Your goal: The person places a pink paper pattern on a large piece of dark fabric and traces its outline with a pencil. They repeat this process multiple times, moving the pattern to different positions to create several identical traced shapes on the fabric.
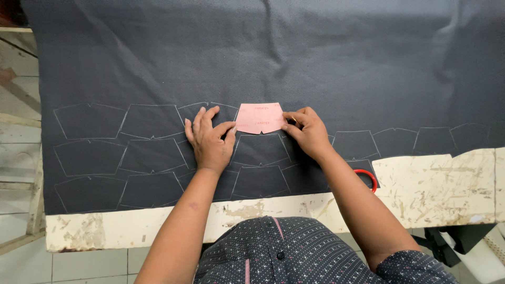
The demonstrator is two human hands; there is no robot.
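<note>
A small pink paper pattern piece (259, 118) lies flat on a wide sheet of dark grey fabric (263, 58). My left hand (209, 139) rests palm down with fingers spread, its fingertips at the pattern's left edge. My right hand (305, 131) sits at the pattern's right edge with thumb and fingers pinched around something small and pale; what it is I cannot tell. Several chalk outlines (150, 155) of the same shape are drawn in rows across the fabric to the left and right.
The fabric covers a worn white table (436, 184) whose front edge is chipped. A red scissor handle (366, 176) peeks out beside my right forearm. Tiled floor and a wooden frame (21, 158) lie to the left.
</note>
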